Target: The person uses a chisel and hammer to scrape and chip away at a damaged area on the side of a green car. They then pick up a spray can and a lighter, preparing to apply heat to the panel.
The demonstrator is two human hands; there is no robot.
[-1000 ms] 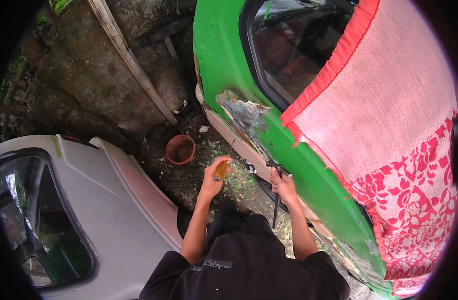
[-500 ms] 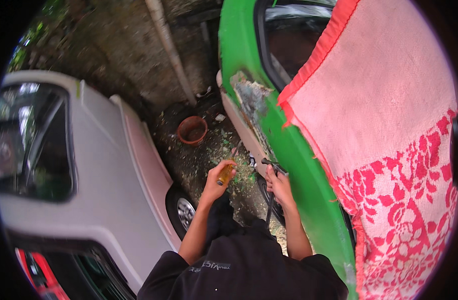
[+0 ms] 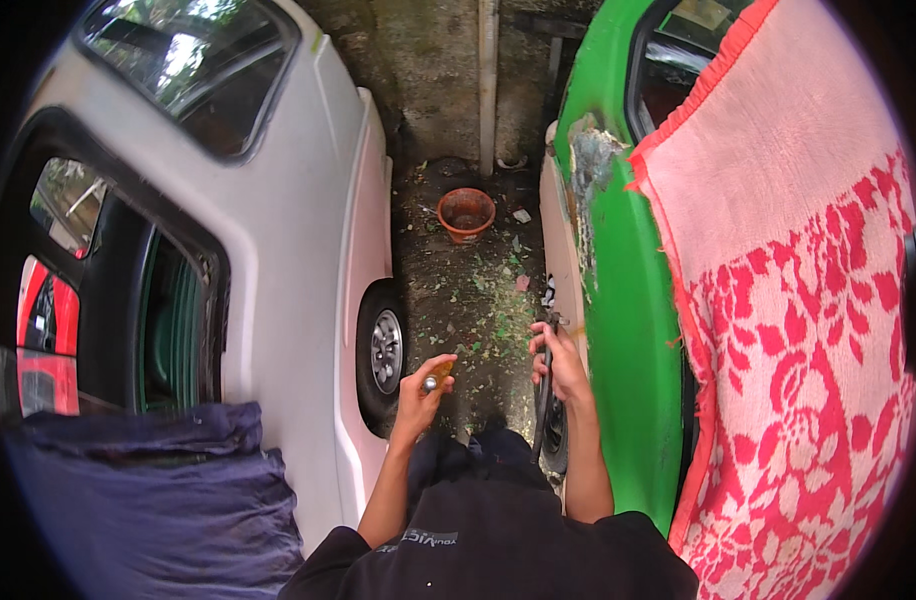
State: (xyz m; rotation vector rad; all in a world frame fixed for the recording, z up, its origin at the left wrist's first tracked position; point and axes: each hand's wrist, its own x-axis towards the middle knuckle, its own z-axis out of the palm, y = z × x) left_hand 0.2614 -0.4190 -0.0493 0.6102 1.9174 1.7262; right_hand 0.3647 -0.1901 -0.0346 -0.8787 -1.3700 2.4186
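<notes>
My left hand (image 3: 416, 402) is closed around the amber handle of a screwdriver (image 3: 441, 376). Its butt end faces up, and the shaft is hidden below the handle. To the right, my right hand (image 3: 568, 372) grips a dark hammer (image 3: 544, 418) near its head, with the handle hanging down toward my legs. That hand is beside the green car (image 3: 618, 340) on my right. Farther along, the car's rear corner has a rough grey damaged patch (image 3: 596, 160) where the paint is gone.
A white car (image 3: 288, 290) stands close on my left, its wheel (image 3: 383, 345) near my left arm. Ahead on the debris-strewn ground (image 3: 478, 310) is a reddish-brown pot (image 3: 466, 232), before a wall and pole (image 3: 487, 90). A pink patterned towel (image 3: 768, 200) covers the green car; dark cloth (image 3: 158, 490) lies left.
My view has swung left and upward, showing more of the white car and the wall. The screwdriver has turned to point away from me. Both hands keep their tools.
</notes>
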